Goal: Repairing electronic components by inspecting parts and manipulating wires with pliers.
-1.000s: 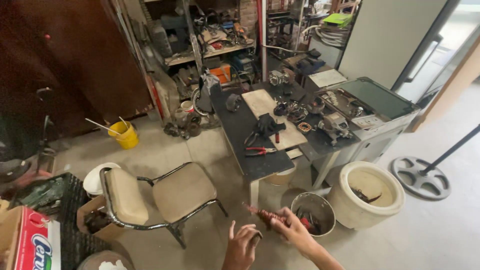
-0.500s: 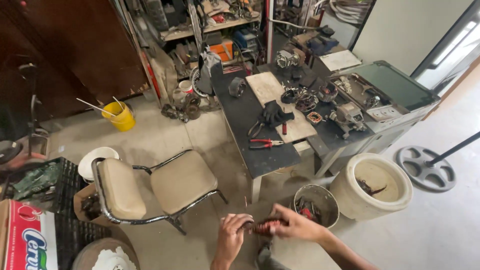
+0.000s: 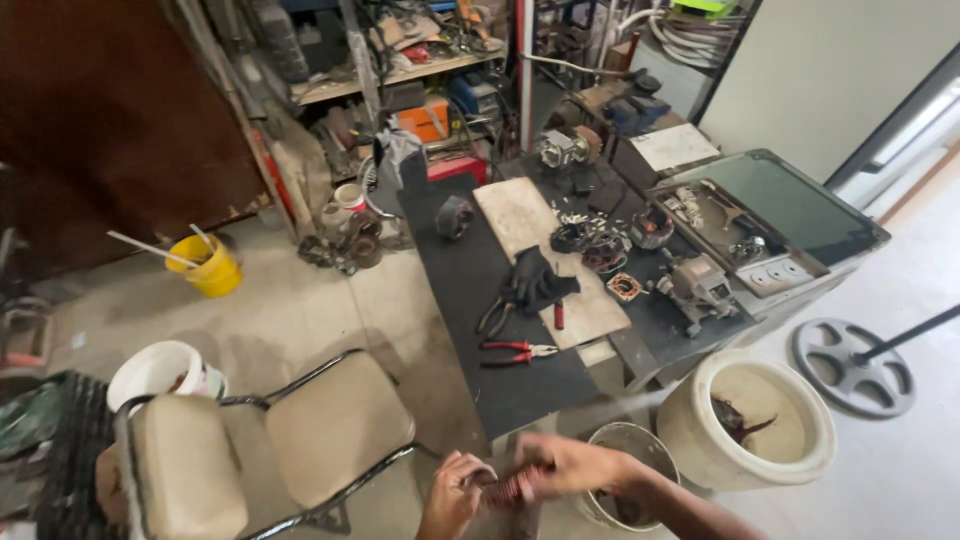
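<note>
While both hands grip coil (image 3: 512, 487), blurred.
L hand (image 3: 450, 495) & R hand (image 3: 572, 466) clenched on it; could slip into bucket (image 3: 605, 440) at 3 o'clock.

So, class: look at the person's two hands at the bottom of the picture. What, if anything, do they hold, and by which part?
Both hands grip a small reddish-brown ribbed part: the left hand at its left end, the right hand at its right end. Motion blur hides what it is.

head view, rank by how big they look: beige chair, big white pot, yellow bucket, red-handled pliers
1. beige chair, though it sits nearest the camera
2. big white pot
3. yellow bucket
4. red-handled pliers
</note>
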